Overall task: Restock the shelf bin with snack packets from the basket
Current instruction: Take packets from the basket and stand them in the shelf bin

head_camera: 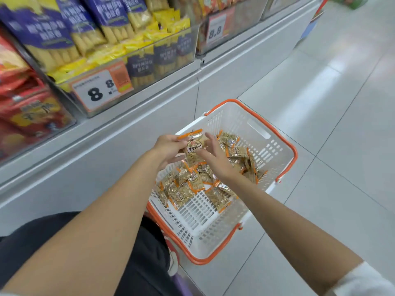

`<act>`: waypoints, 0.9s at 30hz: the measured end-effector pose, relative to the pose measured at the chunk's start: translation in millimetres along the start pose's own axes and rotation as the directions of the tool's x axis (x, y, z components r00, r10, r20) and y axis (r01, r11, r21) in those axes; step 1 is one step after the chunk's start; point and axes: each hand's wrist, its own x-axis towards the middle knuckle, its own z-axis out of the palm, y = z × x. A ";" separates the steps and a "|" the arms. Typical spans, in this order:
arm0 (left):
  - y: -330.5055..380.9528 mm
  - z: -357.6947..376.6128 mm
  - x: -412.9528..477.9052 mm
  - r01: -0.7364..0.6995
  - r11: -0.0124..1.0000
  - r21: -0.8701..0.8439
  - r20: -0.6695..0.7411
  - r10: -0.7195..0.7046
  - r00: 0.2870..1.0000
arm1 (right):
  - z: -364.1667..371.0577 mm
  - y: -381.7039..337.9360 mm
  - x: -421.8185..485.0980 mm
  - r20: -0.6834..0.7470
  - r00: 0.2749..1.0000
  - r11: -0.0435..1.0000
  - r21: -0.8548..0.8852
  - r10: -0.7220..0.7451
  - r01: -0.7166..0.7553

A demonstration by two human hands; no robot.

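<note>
A white basket with orange rim and handles [275, 133] stands on the floor and holds several gold snack packets with orange edges [183, 189]. My left hand [168, 148] grips one such snack packet [193, 146] just above the basket's far left corner. My right hand [213, 157] is beside it with fingers spread, its fingertips touching the packet's right side. A clear shelf bin [136, 82] with a "8.8" price tag sits up left, filled with purple-and-yellow packs.
The grey shelf base [106, 146] runs along the left. A bin of red packets [32, 112] sits at far left, another clear bin [230, 24] with an "8.8" tag at top centre. Tiled floor [331, 103] spreads to the right. My dark-trousered knee [132, 253] is at bottom.
</note>
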 end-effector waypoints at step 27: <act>293.9 -249.5 -298.7 -0.747 0.646 0.158 -0.255 0.757 0.601 | 91.1 -449.2 -40.5 0.131 0.783 0.788 -0.025 -0.608 0.616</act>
